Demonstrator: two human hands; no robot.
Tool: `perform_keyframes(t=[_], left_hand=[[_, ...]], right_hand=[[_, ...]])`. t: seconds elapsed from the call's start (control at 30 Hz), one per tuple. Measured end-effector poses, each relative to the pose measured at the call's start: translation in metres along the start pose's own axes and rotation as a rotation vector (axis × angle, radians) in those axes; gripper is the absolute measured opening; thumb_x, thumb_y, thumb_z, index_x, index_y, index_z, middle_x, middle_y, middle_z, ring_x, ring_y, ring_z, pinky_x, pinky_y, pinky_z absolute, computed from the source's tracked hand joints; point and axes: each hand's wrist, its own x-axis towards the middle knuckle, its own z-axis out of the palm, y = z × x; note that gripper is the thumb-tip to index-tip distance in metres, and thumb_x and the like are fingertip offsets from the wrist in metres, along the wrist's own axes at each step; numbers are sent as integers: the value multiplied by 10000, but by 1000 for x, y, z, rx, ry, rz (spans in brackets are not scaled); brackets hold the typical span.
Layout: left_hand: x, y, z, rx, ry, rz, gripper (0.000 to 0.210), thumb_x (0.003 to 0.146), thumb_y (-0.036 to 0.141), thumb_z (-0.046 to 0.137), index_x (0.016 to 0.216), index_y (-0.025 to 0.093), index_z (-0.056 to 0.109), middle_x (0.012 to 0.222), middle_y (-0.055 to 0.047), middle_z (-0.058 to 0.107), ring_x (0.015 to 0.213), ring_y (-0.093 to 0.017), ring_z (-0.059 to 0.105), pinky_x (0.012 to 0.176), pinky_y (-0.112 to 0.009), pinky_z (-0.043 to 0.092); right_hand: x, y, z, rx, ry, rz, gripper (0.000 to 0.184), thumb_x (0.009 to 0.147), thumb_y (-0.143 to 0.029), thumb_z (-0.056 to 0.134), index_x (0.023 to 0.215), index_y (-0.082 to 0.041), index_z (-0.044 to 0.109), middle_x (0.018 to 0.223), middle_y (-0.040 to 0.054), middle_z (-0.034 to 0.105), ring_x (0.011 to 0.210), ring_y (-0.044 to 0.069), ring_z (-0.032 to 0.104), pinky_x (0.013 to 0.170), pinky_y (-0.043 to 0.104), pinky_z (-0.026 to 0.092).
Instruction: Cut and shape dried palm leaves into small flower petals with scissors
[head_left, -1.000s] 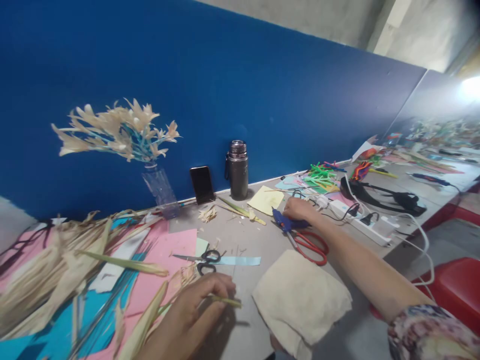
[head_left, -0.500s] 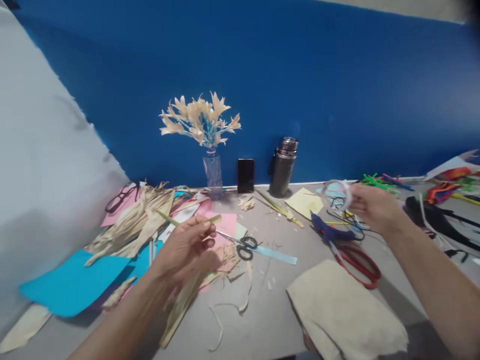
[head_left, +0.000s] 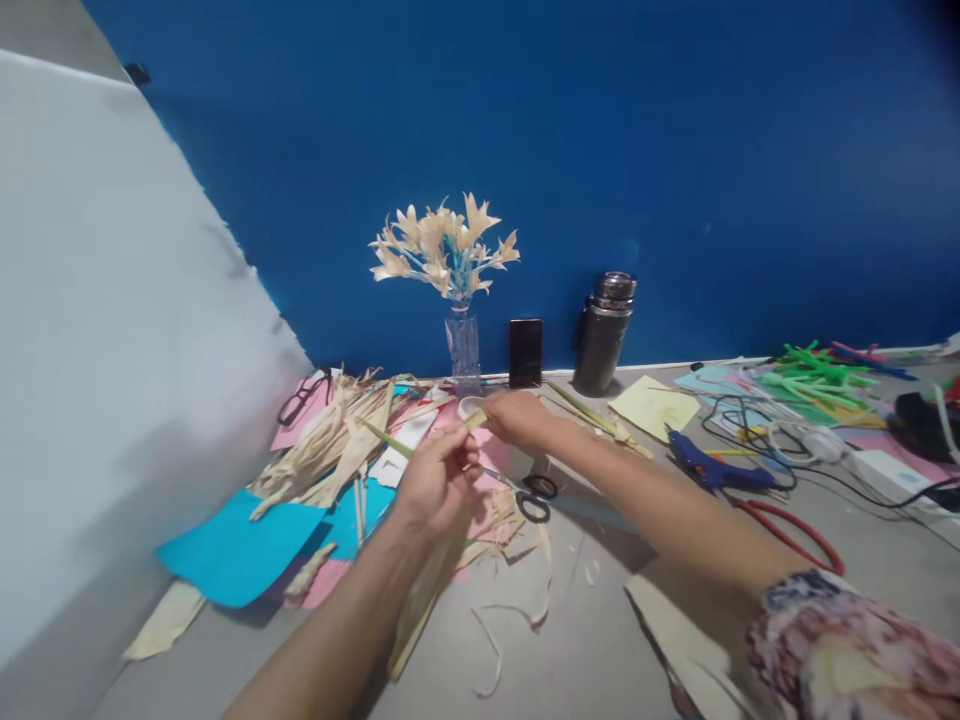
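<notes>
My left hand (head_left: 441, 478) pinches a narrow green husk strip (head_left: 386, 437), whose pale end pokes out past the fingertips. My right hand (head_left: 514, 415) is beside it, closed on a roll of clear tape (head_left: 469, 407) that partly hides behind the fingers. The roll and the strip's end are close together; whether they touch I cannot tell. Black-handled scissors (head_left: 534, 502) lie on the table just below the two hands. Dry corn husks (head_left: 322, 460) are heaped to the left. Behind the hands stands a clear vase (head_left: 463, 355) of cream husk flowers (head_left: 442, 240).
A phone (head_left: 525, 352) and a dark thermos (head_left: 604, 335) stand against the blue wall. To the right lie a blue glue gun (head_left: 712, 468), red-handled scissors (head_left: 802, 540), cables and green pipe cleaners (head_left: 814, 372). A beige cloth (head_left: 686, 635) lies in front, blue sheets (head_left: 240, 545) at left.
My right hand has swung left from above the glue gun to my left hand, bringing the tape roll along. My left hand keeps the strip. The view has shifted slightly.
</notes>
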Motion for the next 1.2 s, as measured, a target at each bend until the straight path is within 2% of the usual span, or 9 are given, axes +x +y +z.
perform_keyframes(t=[0.1, 0.2, 0.27, 0.37, 0.47, 0.63, 0.8, 0.93, 1.2], left_hand=[[5, -18, -4, 70, 44, 2, 201, 656, 228, 726, 681, 149, 543, 575, 26, 546, 456, -65, 466, 435, -178, 380], [0, -25, -5, 224, 43, 51, 201, 639, 223, 714, 624, 162, 524, 511, 48, 502, 399, -61, 406, 403, -187, 346], [-7, -26, -3, 354, 47, 122, 169, 630, 174, 701, 608, 163, 534, 495, 52, 492, 403, -63, 413, 397, -178, 326], [-17, -29, 1, 465, -16, 143, 145, 662, 162, 683, 627, 173, 543, 496, 53, 498, 387, -64, 418, 373, -174, 294], [-22, -35, 2, 432, -120, 57, 147, 728, 214, 646, 656, 197, 519, 450, 74, 448, 324, -68, 361, 346, -190, 278], [-17, -44, -3, 411, -159, 20, 166, 704, 188, 672, 646, 187, 517, 460, 68, 449, 366, -72, 384, 361, -178, 282], [-9, -51, -8, 100, -299, -176, 253, 766, 329, 704, 672, 168, 533, 522, 22, 509, 454, -119, 501, 424, -224, 385], [-8, -51, -10, 6, -376, -224, 318, 808, 349, 696, 634, 144, 525, 548, -8, 521, 585, -150, 588, 541, -254, 458], [-7, -52, -9, 92, -234, -137, 250, 760, 306, 750, 729, 158, 550, 574, 23, 560, 477, -81, 500, 488, -203, 414]], right_hand=[[-3, 3, 1, 119, -5, 31, 331, 809, -65, 488, 1083, -141, 658, 1042, 100, 726, 896, 202, 671, 710, 258, 458], [-33, 3, -4, 267, -40, 30, 498, 777, -17, 406, 1225, -137, 584, 1120, 84, 715, 856, 146, 690, 650, 216, 486], [-57, -3, -6, 586, -62, -13, 465, 753, -56, 474, 1187, -146, 616, 1140, 87, 709, 921, 174, 685, 704, 240, 504], [-82, -16, -2, 517, 123, 133, 245, 767, -162, 567, 973, -181, 699, 923, 60, 741, 808, 189, 665, 694, 277, 480], [-91, -27, 9, 366, 170, 134, 129, 771, -189, 585, 842, -210, 691, 828, 26, 722, 743, 178, 626, 651, 269, 427], [-98, -26, 24, 381, 195, 136, 86, 802, -198, 560, 784, -203, 644, 714, -4, 651, 648, 144, 548, 598, 248, 361], [-102, -19, 24, 941, 29, 189, 191, 862, -256, 497, 736, -173, 613, 642, -8, 590, 586, 123, 509, 572, 238, 389], [-100, -18, 23, 1256, -36, 150, 226, 865, -332, 543, 757, -160, 644, 662, 8, 603, 585, 116, 515, 604, 252, 436], [-101, -19, 27, 1284, 41, 239, 312, 807, -477, 656, 756, -171, 625, 668, 16, 613, 591, 129, 534, 565, 254, 431]])
